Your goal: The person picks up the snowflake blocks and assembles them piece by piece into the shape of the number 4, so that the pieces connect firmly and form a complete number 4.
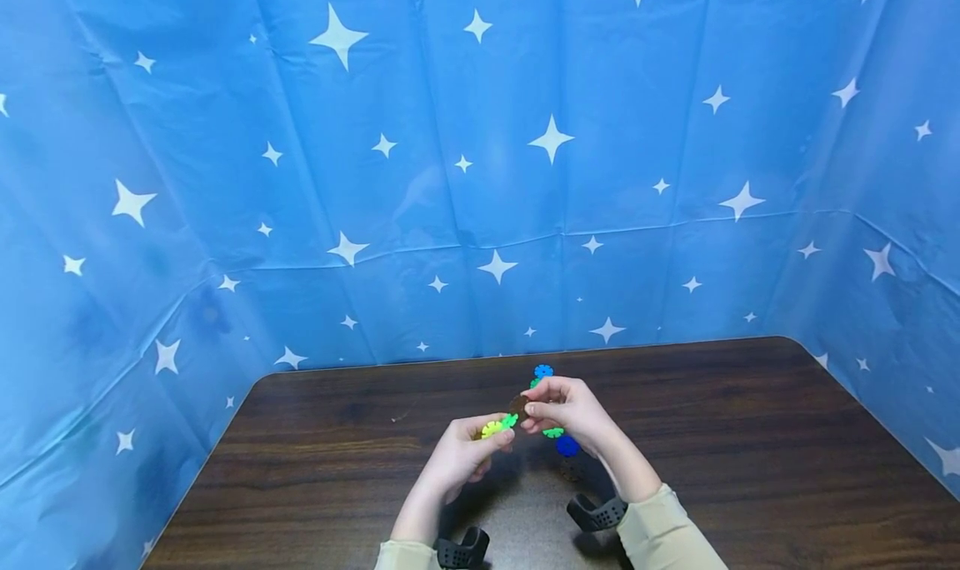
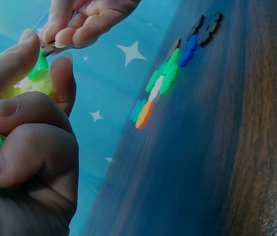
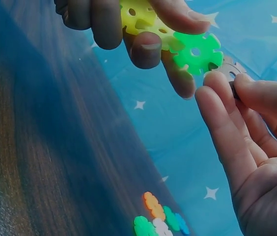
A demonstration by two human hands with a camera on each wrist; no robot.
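In the head view my left hand holds a short chain of notched plastic discs above the table. The right wrist view shows its yellow discs under the left fingers and a bright green disc at the end. My right hand pinches a brown disc between thumb and fingers. That brown disc meets the green one's edge; how deep the notches fit cannot be seen. Fingers partly cover the chain.
Loose discs lie on the dark wooden table beyond and below the right hand: an orange disc, a white disc, a dark blue disc, black discs and several green ones. A blue star-patterned cloth hangs behind.
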